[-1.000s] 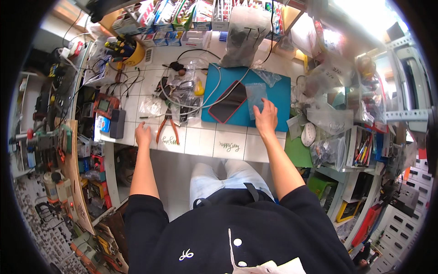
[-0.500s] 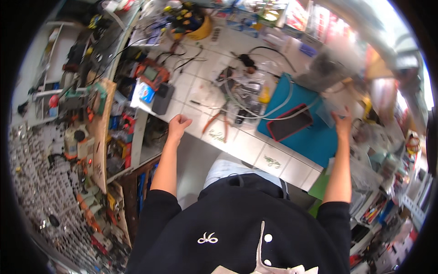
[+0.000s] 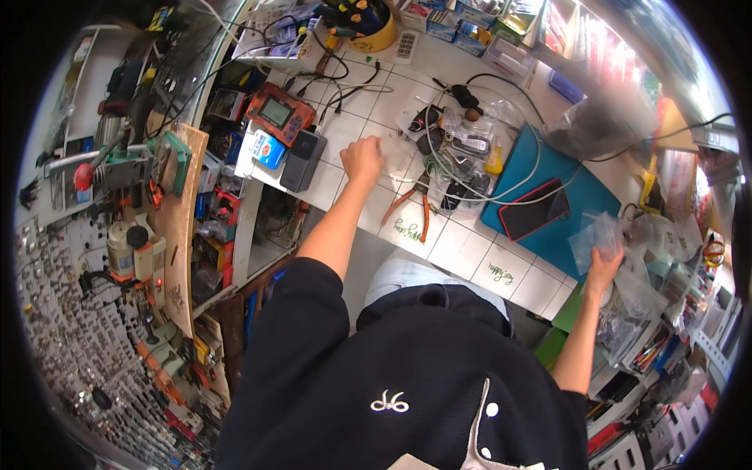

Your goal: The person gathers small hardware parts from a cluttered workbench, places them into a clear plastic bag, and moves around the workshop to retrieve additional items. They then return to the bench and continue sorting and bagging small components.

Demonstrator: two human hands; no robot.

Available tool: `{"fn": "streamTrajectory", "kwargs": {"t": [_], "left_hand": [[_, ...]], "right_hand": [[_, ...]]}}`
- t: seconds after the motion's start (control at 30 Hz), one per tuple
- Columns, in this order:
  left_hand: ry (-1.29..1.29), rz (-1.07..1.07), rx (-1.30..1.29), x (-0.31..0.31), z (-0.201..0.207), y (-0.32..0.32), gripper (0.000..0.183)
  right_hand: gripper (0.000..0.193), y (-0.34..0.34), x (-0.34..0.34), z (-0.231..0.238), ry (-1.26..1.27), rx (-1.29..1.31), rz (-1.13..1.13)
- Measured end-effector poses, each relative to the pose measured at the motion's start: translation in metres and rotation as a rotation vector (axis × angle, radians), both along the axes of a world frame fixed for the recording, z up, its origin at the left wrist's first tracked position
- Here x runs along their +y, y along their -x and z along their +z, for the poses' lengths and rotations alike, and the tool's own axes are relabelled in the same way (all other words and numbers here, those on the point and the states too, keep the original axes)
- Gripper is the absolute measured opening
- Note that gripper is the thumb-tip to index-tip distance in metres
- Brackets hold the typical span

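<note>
My left hand is closed, fingers curled, over the white tiled bench top. A crumpled clear plastic bag lies beside its fingertips; whether the fingers hold anything is hidden. At the right, my right hand grips a clear plastic bag over the corner of a teal mat. On that mat rests a dark phone with a red edge. Orange-handled pliers lie open on the tiles between my hands. Behind them, several dark car keys sit among clear bags.
An orange handheld device with a screen and a black power bank stand at the left. A white cable loops across the keys and mat. Farther back are a yellow tool tub and a remote. Shelves crowd both sides.
My left hand has moved right and farther over the bench, up to the crumpled bag. My right hand has come nearer to me, with the clear bag in it.
</note>
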State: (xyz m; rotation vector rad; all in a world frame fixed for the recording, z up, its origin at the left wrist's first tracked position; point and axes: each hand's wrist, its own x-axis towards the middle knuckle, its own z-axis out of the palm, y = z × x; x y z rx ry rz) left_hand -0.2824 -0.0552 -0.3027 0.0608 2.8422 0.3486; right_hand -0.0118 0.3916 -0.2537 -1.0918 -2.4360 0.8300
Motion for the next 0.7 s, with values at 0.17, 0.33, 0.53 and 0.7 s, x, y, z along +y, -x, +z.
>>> {"fn": "streamTrajectory", "kwargs": {"t": [0.17,0.33,0.53,0.7], "left_hand": [[-0.641,0.279,0.076,-0.024,0.046,-0.006,0.034],[-1.57,0.543,-0.601,-0.035,0.123,-0.016,0.028],[-1.441,0.43,-0.841,0.056,0.136,-0.095,0.016],[-1.196,0.203,-0.541,0.1,0.114,-0.127,0.019]], "right_hand": [[0.049,-0.03,-0.092,0.035,0.412,0.224,-0.168],[0.028,0.012,-0.173,0.064,1.031,0.167,-0.259],[0.034,0.08,-0.232,0.071,1.33,0.157,-0.123],[0.055,0.078,-0.227,0.1,1.589,0.269,0.092]]}}
